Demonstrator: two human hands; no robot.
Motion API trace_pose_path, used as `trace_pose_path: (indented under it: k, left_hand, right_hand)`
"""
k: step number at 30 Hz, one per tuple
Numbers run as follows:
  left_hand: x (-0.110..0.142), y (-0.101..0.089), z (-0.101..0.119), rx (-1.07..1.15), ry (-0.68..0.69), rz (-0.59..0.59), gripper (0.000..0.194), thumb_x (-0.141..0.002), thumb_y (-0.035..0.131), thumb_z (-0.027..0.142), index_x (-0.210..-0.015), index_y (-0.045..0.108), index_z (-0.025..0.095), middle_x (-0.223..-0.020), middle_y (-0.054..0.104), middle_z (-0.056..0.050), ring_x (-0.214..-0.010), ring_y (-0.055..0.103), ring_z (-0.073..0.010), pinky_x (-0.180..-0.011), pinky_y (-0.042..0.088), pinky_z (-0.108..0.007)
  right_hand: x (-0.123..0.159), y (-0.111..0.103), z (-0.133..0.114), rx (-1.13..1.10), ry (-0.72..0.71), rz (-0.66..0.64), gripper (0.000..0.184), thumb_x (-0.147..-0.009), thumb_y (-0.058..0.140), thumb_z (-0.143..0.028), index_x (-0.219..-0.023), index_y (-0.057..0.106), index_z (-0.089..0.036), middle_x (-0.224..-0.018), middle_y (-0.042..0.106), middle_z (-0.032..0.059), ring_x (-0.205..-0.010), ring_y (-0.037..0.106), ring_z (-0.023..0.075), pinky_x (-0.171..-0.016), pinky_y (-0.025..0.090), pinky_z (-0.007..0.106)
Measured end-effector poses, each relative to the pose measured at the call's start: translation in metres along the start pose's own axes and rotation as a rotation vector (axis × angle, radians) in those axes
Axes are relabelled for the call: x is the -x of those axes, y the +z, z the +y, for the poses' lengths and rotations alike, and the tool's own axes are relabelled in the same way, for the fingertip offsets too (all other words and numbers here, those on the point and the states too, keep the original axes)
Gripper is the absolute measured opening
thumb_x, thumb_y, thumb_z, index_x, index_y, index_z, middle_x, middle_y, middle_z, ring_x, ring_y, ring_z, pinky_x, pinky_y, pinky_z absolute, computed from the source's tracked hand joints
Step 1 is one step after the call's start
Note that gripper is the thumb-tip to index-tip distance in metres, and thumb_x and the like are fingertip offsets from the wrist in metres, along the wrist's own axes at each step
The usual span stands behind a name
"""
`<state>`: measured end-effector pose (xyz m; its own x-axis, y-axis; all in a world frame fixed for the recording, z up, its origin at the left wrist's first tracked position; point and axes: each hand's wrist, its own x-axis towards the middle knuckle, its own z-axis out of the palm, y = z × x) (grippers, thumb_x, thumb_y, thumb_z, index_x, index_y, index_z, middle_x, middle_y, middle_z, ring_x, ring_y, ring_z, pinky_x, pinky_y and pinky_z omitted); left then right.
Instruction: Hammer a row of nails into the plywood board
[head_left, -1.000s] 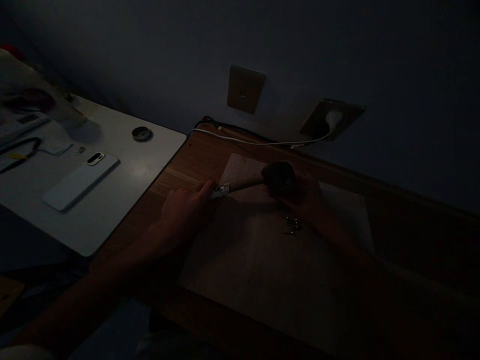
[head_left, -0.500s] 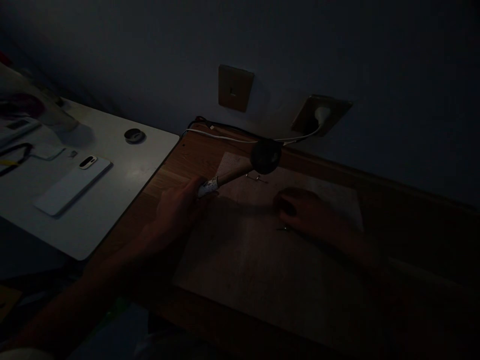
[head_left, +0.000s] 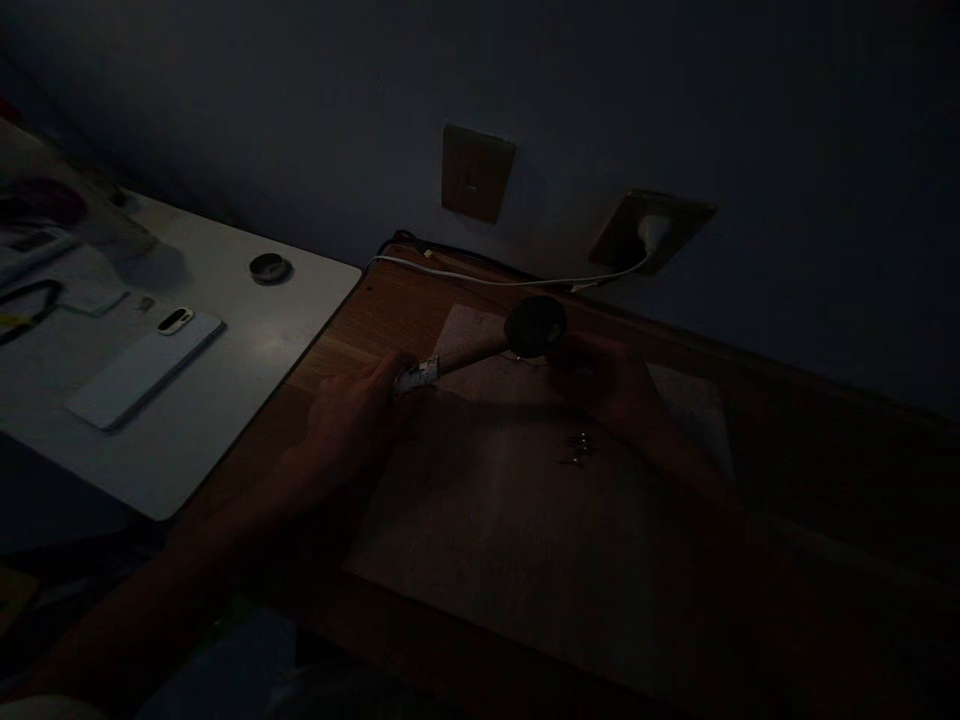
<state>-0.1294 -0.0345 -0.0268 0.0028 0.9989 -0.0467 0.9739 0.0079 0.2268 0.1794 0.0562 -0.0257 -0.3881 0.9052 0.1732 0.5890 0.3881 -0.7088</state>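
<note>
My left hand (head_left: 360,405) is closed round the handle of a mallet (head_left: 472,353) with a dark round head and a white label on its wooden handle. The mallet is held above a flat, pale board (head_left: 480,520). Just right of the mallet head is my right hand (head_left: 600,375), its fingers curled together; the fingertips are dark, and what they hold, if anything, is hidden. Several small shiny screws or nails (head_left: 577,445) lie on the board below my right hand. Another small metal piece (head_left: 517,358) shows beneath the mallet head.
On the left, a white table (head_left: 270,340) bears a phone (head_left: 142,370) and a small round lid or ring (head_left: 268,267). A white cable (head_left: 480,282) runs along the back edge of the wooden table to a plug (head_left: 652,232) in the wall socket. The scene is very dark.
My right hand has moved up and away from me, nearer the mallet head, uncovering several small metal pieces on the board. My left hand and the mallet have barely moved.
</note>
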Motion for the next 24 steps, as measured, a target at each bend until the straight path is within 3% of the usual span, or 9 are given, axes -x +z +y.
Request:
trace_pose_path:
  k: [6, 8, 14, 24]
  left_hand:
    - [0.0, 0.003, -0.004, -0.019, -0.003, 0.012, 0.038, -0.101, 0.057, 0.046, -0.133, 0.064, 0.028, -0.104, 0.08, -0.006, -0.09, 0.076, -0.028, -0.07, 0.048, -0.032]
    - [0.001, 0.003, -0.006, -0.014, -0.003, 0.027, 0.038, -0.101, 0.058, 0.046, -0.134, 0.064, 0.028, -0.105, 0.08, -0.006, -0.09, 0.077, -0.0281, -0.07, 0.048, -0.032]
    - [-0.001, -0.001, -0.008, 0.048, -0.022, 0.096, 0.04, -0.102, 0.058, 0.052, -0.13, 0.066, 0.025, -0.104, 0.08, -0.006, -0.087, 0.075, -0.0269, -0.068, 0.046, -0.031]
    - [-0.001, -0.002, -0.01, 0.093, 0.047, 0.13, 0.035, -0.101, 0.06, 0.045, -0.127, 0.071, 0.024, -0.11, 0.079, -0.007, -0.09, 0.073, -0.0257, -0.07, 0.047, -0.032]
  right_hand:
    - [-0.007, 0.007, -0.002, 0.029, -0.082, 0.006, 0.002, -0.08, 0.066, -0.024, -0.077, 0.066, -0.025, -0.077, 0.072, 0.0048, -0.071, 0.068, 0.0256, -0.067, 0.05, 0.038]
    - [-0.006, 0.009, -0.003, 0.01, -0.097, -0.001, 0.002, -0.08, 0.067, -0.024, -0.081, 0.067, -0.025, -0.08, 0.074, 0.0047, -0.073, 0.069, 0.0257, -0.067, 0.052, 0.038]
    - [-0.003, 0.014, 0.0, -0.038, -0.089, -0.007, 0.025, -0.079, 0.067, -0.02, -0.104, 0.071, -0.025, -0.09, 0.079, 0.0052, -0.081, 0.075, 0.0262, -0.075, 0.058, 0.04]
    - [-0.001, 0.021, 0.006, 0.043, 0.006, 0.087, 0.02, -0.089, 0.074, -0.03, -0.108, 0.074, -0.024, -0.081, 0.076, 0.0038, -0.074, 0.074, 0.0251, -0.074, 0.059, 0.041]
